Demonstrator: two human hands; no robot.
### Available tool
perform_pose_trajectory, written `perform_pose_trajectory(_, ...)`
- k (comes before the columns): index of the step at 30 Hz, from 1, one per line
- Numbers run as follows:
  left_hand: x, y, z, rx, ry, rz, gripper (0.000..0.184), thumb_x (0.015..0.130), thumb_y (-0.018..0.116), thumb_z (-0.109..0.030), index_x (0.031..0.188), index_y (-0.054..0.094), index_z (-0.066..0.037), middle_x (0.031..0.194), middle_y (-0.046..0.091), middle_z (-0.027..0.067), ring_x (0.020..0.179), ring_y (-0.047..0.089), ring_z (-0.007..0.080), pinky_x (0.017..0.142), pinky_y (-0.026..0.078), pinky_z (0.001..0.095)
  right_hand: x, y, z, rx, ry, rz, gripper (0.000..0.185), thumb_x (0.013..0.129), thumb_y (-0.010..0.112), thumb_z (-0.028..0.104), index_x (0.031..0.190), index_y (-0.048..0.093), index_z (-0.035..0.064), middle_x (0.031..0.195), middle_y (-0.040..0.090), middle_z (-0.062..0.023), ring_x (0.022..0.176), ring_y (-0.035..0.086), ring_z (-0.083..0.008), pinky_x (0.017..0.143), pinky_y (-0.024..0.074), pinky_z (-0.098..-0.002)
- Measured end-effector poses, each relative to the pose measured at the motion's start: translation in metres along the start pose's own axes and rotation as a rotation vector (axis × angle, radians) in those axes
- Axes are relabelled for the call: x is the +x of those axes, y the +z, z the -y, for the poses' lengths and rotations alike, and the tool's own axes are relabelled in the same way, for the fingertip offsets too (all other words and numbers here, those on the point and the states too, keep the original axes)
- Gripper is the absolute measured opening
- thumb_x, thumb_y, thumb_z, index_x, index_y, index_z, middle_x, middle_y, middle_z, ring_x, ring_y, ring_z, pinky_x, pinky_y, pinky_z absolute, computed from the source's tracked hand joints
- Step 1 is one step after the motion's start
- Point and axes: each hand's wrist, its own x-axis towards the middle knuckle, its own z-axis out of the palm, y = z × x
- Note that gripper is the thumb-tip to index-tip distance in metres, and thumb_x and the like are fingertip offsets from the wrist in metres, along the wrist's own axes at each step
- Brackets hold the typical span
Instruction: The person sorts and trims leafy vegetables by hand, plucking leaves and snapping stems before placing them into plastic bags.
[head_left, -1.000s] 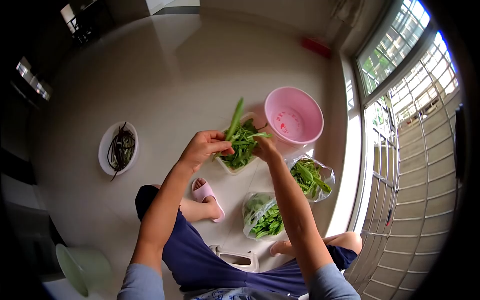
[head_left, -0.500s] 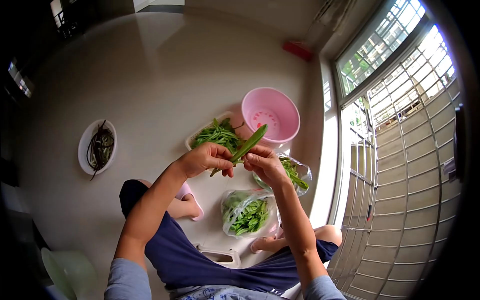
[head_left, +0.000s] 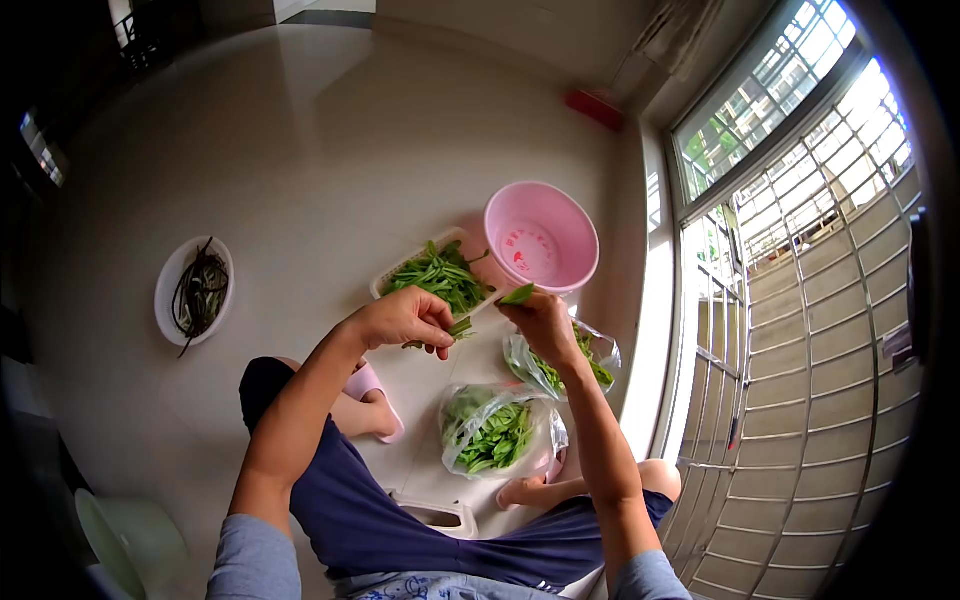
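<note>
My left hand (head_left: 405, 318) is closed on a piece of green leafy vegetable (head_left: 460, 329), whose stem shows below the fingers. To its right, my right hand (head_left: 545, 322) pinches a green leaf (head_left: 518, 294) that pokes out past the thumb. The two hands are apart. Just beyond them lies a pale basket (head_left: 379, 283) heaped with cut greens (head_left: 440, 275). Below the hands stands a clear plastic bag (head_left: 456, 455) full of leafy greens (head_left: 500, 435). Another bag of greens (head_left: 550, 377) sits under my right forearm, partly hidden by it.
A pink basin (head_left: 560, 240) stands behind the basket. Far left is a white oval basket (head_left: 165, 290) of dark long stems (head_left: 203, 290). A pale green bucket (head_left: 140, 545) is at lower left, a red dustpan (head_left: 597, 108) by the wall, and a barred window (head_left: 800, 330) at right.
The hands have drawn apart, my right hand moving slightly right. The long green piece held between them is now in separate pieces, one in each hand.
</note>
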Motion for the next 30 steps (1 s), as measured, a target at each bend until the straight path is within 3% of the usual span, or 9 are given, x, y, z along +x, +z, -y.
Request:
perform_pose_trajectory(3,-0.002,-0.008,0.009,0.125,-0.043,-0.054,0.015,0.070,0.059,-0.008,0.080,0.051,0.001,0.068,0.060,0.0077,0.062,0.055,0.0096,0.058,0.042,0.0215,0.018,0.021,-0.027,-0.328,-0.139,-0.170,0.009,0.071,0.056,0.007,0.076,0.061,0.0006,0.067,0.055,-0.0104,0.055,0.054,-0.0221,0.055,0.0436,-0.0298)
perform_pose_trajectory(4,-0.004,-0.010,0.011,0.122,-0.042,-0.064,0.015,0.070,0.059,-0.008,0.080,0.051,0.001,0.068,0.060,0.0077,0.062,0.055,0.0096,0.058,0.042,0.0215,0.024,0.028,-0.026,-0.420,-0.130,-0.187,0.010,0.070,0.051,0.002,0.077,0.058,0.0005,0.071,0.053,-0.0110,0.067,0.052,-0.0280,0.059,0.0429,-0.0342)
perform_pose_trajectory(12,-0.016,-0.018,0.014,0.499,-0.147,-0.091,0.015,0.067,0.058,-0.007,0.078,0.055,0.002,0.065,0.060,0.0070,0.058,0.056,0.0104,0.054,0.042,0.0238,0.049,0.058,-0.018,-0.587,-0.531,-0.451,0.030,0.069,0.052,0.003,0.099,0.055,0.0034,0.076,0.046,-0.0055,0.071,0.047,-0.0198,0.065,0.0373,-0.0331)
perform_pose_trajectory(16,-0.013,-0.018,0.021,0.554,-0.154,-0.064,0.013,0.066,0.058,-0.007,0.076,0.055,0.002,0.064,0.060,0.0071,0.058,0.057,0.0114,0.054,0.043,0.0241,0.051,0.062,-0.010,-0.523,-0.557,-0.500,0.028,0.069,0.051,0.003,0.098,0.056,0.0038,0.079,0.048,-0.0060,0.073,0.047,-0.0206,0.067,0.0369,-0.0339)
perform_pose_trajectory(23,-0.007,-0.017,0.021,0.592,-0.099,-0.055,0.013,0.065,0.057,-0.009,0.073,0.054,0.000,0.063,0.060,0.0056,0.057,0.056,0.0113,0.054,0.042,0.0243,0.084,0.091,-0.099,-0.750,-0.200,-0.318,0.047,0.071,0.045,-0.002,0.117,0.038,0.0044,0.099,0.047,-0.0126,0.091,0.045,-0.0276,0.076,0.0371,-0.0354)
perform_pose_trajectory(25,-0.004,-0.013,0.022,0.610,-0.073,-0.077,0.014,0.065,0.058,-0.012,0.074,0.055,-0.001,0.063,0.060,0.0053,0.056,0.056,0.0127,0.054,0.042,0.0254,0.077,0.086,-0.111,-0.372,0.034,-0.233,0.041,0.070,0.045,0.001,0.112,0.044,0.0012,0.097,0.047,-0.0154,0.089,0.047,-0.0295,0.079,0.0373,-0.0373)
perform_pose_trajectory(27,0.002,-0.005,0.024,0.657,0.036,-0.188,0.016,0.065,0.059,-0.013,0.075,0.055,-0.001,0.063,0.060,0.0067,0.056,0.055,0.0145,0.053,0.042,0.0265,0.056,0.076,-0.121,-0.358,0.028,-0.188,0.035,0.075,0.044,0.003,0.110,0.046,0.0008,0.098,0.050,-0.0146,0.091,0.050,-0.0262,0.077,0.0412,-0.0355)
perform_pose_trajectory(29,0.012,0.006,0.033,0.688,0.104,-0.224,0.017,0.065,0.060,-0.014,0.075,0.056,-0.001,0.065,0.059,0.0094,0.058,0.056,0.0195,0.054,0.042,0.0293,0.022,0.056,-0.098,0.392,0.496,0.156,0.028,0.081,0.045,0.011,0.106,0.049,-0.0007,0.096,0.053,-0.0118,0.085,0.054,-0.0210,0.071,0.0452,-0.0325)
perform_pose_trajectory(30,0.017,0.013,0.037,0.770,0.106,-0.244,0.017,0.065,0.059,-0.014,0.076,0.056,-0.001,0.066,0.059,0.0105,0.060,0.056,0.0219,0.056,0.043,0.0308,0.002,0.049,-0.085,0.561,0.512,0.223,0.028,0.082,0.045,0.015,0.104,0.049,-0.0018,0.095,0.054,-0.0110,0.083,0.054,-0.0191,0.069,0.0463,-0.0307)
